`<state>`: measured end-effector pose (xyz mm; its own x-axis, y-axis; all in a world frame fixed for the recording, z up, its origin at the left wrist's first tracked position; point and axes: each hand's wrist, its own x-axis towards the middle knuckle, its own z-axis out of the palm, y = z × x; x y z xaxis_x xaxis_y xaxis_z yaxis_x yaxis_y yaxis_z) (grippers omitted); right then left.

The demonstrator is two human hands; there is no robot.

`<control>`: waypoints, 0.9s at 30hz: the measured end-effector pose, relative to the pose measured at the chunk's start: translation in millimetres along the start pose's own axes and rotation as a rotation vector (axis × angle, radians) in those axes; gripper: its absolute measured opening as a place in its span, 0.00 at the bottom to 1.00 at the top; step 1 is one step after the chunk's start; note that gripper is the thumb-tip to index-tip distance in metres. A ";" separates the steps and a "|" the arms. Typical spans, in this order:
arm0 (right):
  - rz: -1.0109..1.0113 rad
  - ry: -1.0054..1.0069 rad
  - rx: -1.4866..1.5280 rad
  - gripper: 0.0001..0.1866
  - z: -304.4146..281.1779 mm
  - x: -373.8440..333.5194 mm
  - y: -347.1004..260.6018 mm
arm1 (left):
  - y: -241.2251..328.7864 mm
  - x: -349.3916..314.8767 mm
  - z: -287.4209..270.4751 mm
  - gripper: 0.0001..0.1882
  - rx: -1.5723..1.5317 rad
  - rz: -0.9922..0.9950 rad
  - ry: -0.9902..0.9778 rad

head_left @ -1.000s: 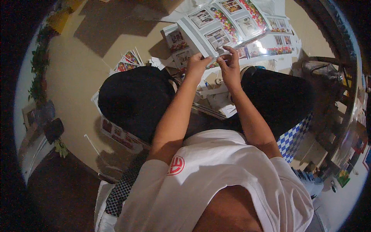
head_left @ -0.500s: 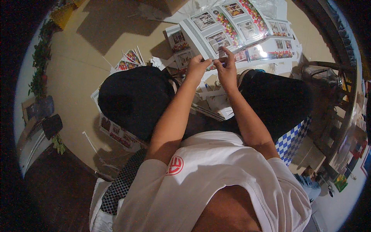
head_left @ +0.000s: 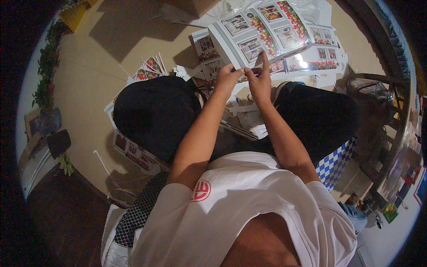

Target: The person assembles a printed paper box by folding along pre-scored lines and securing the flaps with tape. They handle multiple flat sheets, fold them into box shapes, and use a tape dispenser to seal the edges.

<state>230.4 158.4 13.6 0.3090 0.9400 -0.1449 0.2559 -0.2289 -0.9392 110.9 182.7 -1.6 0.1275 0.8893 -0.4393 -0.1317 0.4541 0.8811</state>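
A glossy printed sheet (head_left: 249, 26) with rows of framed pictures and bands of colourful flowers is raised in front of me, its surface curving. My left hand (head_left: 227, 81) pinches the near edge of this sheet, close to its lower left corner. Right beside it, my right hand (head_left: 259, 83) has thumb and fingers closed at the same edge, with one finger stretched up over the print. The two thumbs nearly meet. What lies under the fingertips is mostly hidden. Beneath the raised sheet lie more sheets of similar print (head_left: 327, 62).
White paper strips (head_left: 244, 108) lie between my knees. Printed offcuts (head_left: 151, 66) are on the floor beyond my left knee, and another printed sheet (head_left: 133, 153) lies beside that leg. Clear plastic wrap (head_left: 222, 9) sits at the far side. A wooden rack (head_left: 391, 115) stands at the right.
My right hand's fingers have shifted slightly, and the index finger now points straighter up over the sheet. My left hand stays at the edge. The sheet has barely moved.
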 end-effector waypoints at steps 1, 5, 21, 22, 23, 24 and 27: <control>0.024 -0.008 0.002 0.43 0.7 0.2 -0.2 | -3.7 1.2 -1.8 0.13 -0.019 0.021 -0.014; -0.048 0.013 -0.035 0.41 3.3 3.8 7.6 | 3.3 -2.0 -3.5 0.13 0.011 -0.073 0.019; 0.012 0.075 0.092 0.47 3.1 -11.4 0.4 | 9.7 -3.3 4.4 0.10 0.032 -0.046 0.039; -0.037 0.096 0.079 0.48 5.6 -13.3 -3.7 | -10.1 9.2 -5.3 0.11 0.098 -0.015 0.054; 0.004 0.115 0.008 0.48 5.0 -14.4 -4.8 | -5.5 10.5 -0.5 0.11 0.116 -0.043 0.072; 0.047 0.131 -0.056 0.48 4.8 -16.0 -8.1 | -0.6 5.8 2.5 0.11 0.137 -0.069 0.097; 0.162 0.092 -0.076 0.48 3.4 -19.4 -16.0 | -28.4 18.9 -8.8 0.11 0.175 -0.044 0.072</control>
<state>217.2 144.7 30.4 0.4329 0.8632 -0.2599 0.2635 -0.3969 -0.8792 108.4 187.0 -36.4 0.0579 0.8731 -0.4840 0.0465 0.4820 0.8749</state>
